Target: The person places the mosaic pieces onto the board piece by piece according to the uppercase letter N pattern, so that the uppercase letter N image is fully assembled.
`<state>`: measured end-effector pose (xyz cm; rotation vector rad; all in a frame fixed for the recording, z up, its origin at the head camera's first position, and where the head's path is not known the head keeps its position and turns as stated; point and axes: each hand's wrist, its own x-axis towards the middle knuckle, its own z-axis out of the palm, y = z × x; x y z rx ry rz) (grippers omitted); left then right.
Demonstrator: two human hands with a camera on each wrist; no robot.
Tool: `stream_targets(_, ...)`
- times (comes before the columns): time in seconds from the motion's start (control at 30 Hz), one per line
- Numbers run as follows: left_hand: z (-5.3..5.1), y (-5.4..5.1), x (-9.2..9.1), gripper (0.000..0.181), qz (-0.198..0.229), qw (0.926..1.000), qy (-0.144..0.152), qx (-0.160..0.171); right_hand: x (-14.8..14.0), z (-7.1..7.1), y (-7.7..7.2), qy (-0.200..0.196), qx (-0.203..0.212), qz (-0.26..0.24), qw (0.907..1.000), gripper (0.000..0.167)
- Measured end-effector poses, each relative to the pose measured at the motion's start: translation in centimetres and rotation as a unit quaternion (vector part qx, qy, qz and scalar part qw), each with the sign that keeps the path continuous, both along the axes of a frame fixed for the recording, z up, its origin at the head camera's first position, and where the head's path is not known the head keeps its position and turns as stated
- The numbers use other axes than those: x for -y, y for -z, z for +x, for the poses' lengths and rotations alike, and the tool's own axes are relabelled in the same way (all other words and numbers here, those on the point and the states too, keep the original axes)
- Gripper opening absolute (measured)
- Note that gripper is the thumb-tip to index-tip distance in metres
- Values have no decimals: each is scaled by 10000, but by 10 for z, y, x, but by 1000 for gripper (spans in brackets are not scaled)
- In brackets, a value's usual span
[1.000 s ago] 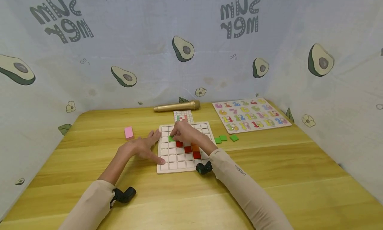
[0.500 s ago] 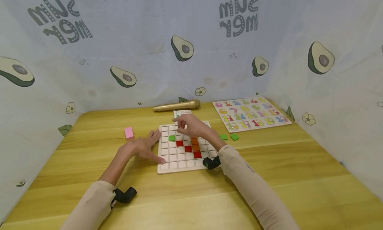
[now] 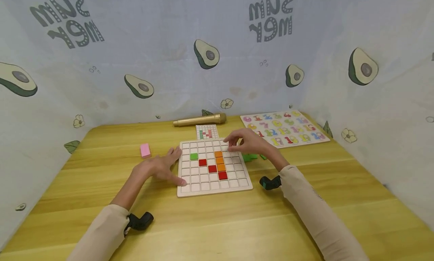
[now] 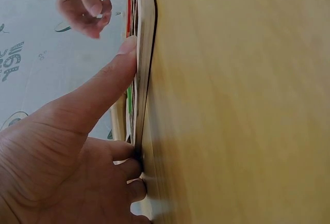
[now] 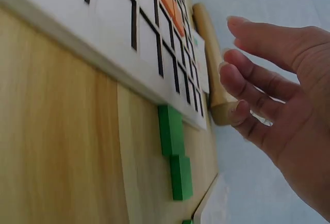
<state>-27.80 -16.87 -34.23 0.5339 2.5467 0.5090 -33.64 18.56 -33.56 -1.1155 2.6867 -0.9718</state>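
A pale wooden grid board [image 3: 200, 187] lies on the table, with one green tile [image 3: 193, 156], several red and orange tiles [image 3: 220, 161] set in its squares. My left hand [image 3: 160, 168] rests at its left edge, fingers spread; the thumb [image 4: 111, 84] touches the rim in the left wrist view. Over the board's right edge hovers my right hand [image 3: 250, 143], fingers loosely bent and holding nothing. Beneath it, loose green tiles [image 5: 171, 131] lie beside the board, partly hidden by that hand in the head view.
A small printed grid card [image 3: 207, 132] lies behind the board, and a gold microphone [image 3: 200, 120] behind the card. At the back right is a number puzzle board [image 3: 288, 131]. A pink block [image 3: 145, 150] sits to the left. A patterned cloth [image 3: 169, 57] encloses the table.
My right hand has let go of the green tile in the board's upper left, risen and moved right towards the loose green tiles. My left hand has stayed in place.
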Motion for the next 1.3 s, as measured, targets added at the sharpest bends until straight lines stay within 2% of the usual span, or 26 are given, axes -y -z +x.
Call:
stream_targets(0.23, 1, 0, 1, 131, -60, 10000, 13, -26, -37, -5, 9, 137, 507, 112, 9986, 22)
stream_targets(0.47, 1, 0, 1, 130, -75, 10000, 38, -43, -56, -8, 14, 99, 824, 147, 9964, 23)
stream_targets(0.77, 0, -1, 1, 130, -31, 10000, 44, -29, -58, -10, 15, 11, 858, 283, 9959, 26)
stream_targets(1.13, 1, -1, -2, 129, -71, 9999, 62, -35, -56, -8, 12, 123, 1024, 515, 9933, 21)
stream_targets(1.3, 0, -1, 0, 130, -116, 9999, -7, -35, -53, -8, 9, -47, 996, 551, 9935, 20)
